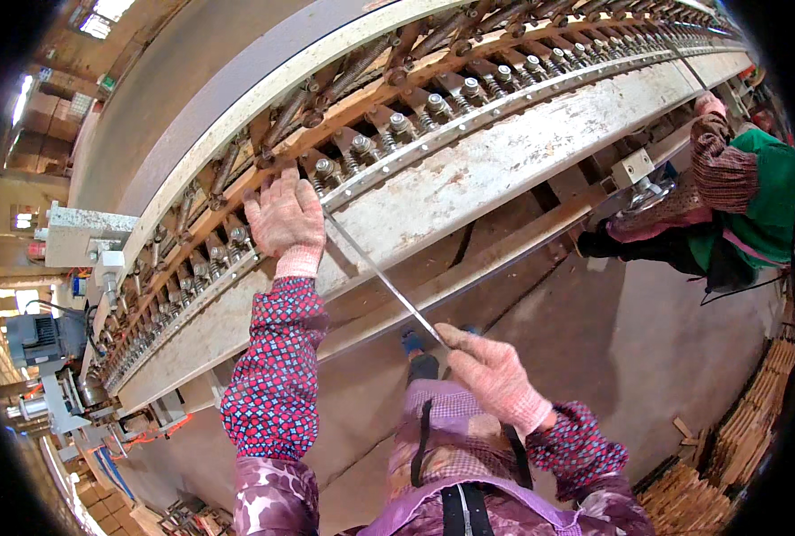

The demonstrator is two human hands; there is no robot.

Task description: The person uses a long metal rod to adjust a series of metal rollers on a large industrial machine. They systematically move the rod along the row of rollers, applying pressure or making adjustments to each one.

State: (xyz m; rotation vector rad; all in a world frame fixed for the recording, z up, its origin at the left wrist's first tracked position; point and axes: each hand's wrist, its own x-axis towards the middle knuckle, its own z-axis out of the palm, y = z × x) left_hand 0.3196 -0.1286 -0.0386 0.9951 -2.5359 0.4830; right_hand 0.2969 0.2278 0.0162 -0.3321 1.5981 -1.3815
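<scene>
My left hand [287, 214], in a pale pink knitted glove, lies over the row of spring-loaded bolts [362, 144] on a long machine. Its fingers are stretched out, and their tips reach a wooden strip [348, 110] behind the bolts. Closed in a matching glove, my right hand [494, 375] grips the near end of a thin metal rod [386, 280]. The rod slants up and away to the left, its far end at the bolt row just right of my left hand. The exact contact at that tip is too small to tell.
A white, scuffed beam [469, 183] runs along the machine's near side. At the right, a co-worker in green [755, 192] also holds a thin rod at the machine. A motor [44, 338] sits at the far left. Wooden strips [755, 415] are stacked at the lower right.
</scene>
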